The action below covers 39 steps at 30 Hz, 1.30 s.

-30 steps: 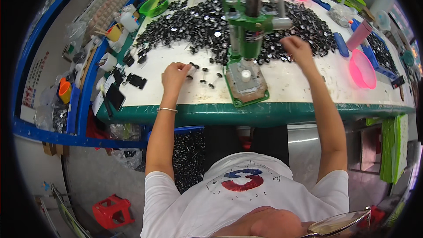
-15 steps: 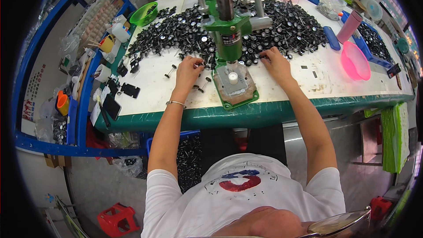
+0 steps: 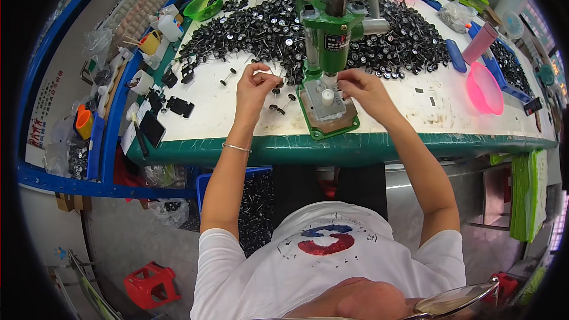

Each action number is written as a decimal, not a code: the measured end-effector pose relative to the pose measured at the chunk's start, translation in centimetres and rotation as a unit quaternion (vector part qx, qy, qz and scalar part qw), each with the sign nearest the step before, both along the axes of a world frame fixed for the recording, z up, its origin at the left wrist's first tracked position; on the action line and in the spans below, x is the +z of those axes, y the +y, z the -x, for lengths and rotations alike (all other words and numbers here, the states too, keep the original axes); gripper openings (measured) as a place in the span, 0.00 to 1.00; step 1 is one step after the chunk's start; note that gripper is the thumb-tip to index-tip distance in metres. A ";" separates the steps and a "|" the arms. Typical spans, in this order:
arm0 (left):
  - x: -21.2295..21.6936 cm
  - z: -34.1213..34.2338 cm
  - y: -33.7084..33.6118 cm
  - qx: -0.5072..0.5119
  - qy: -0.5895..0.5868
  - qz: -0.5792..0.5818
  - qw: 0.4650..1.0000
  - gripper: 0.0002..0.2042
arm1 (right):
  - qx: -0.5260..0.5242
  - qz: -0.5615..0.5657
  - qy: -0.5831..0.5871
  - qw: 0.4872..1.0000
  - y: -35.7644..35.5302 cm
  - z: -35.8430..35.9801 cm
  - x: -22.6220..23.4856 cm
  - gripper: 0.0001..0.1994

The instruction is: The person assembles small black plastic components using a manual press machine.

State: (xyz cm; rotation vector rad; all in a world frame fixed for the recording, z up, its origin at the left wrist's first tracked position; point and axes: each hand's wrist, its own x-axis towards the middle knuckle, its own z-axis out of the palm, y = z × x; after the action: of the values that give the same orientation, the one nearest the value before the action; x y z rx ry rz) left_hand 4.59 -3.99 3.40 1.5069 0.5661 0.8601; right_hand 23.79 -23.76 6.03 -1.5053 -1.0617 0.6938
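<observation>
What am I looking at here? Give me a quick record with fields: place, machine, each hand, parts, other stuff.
Place: white worktable with a green edge
Machine: green hand press on a base plate
Left hand: raised, fingers pinching a small part, hard to make out
Right hand: at the press base, beside a white peg
Parts: heap of small black wheel-and-axle pieces
Other: pink bowl, green bowl

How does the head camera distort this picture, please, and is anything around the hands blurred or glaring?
In the head view, fisheye bending curves the green table edge and blackens the corners; lighting is even, shadows soft. The left hand, right hand and green press look sharp; the black wheel pile shows small glints.
</observation>
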 end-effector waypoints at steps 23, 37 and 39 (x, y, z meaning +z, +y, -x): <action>-0.2 -3.9 -9.5 -0.053 -0.053 -0.052 0.996 0.05 | -0.147 -0.119 0.056 0.980 -0.7 -2.4 1.1 0.14; 0.1 -5.6 -9.5 -0.081 -0.121 0.093 0.985 0.05 | -0.003 -0.260 0.193 0.946 8.7 -6.8 21.3 0.12; 0.4 -5.6 -9.5 -0.085 -0.121 0.096 0.984 0.05 | 0.054 -0.241 0.230 0.941 8.4 -7.3 21.0 0.11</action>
State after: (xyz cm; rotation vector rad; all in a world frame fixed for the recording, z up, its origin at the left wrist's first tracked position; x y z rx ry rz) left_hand 10.22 -13.52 3.79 1.2356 0.3256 0.8173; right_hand 31.10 -15.34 27.03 -0.8150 -0.8710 0.7499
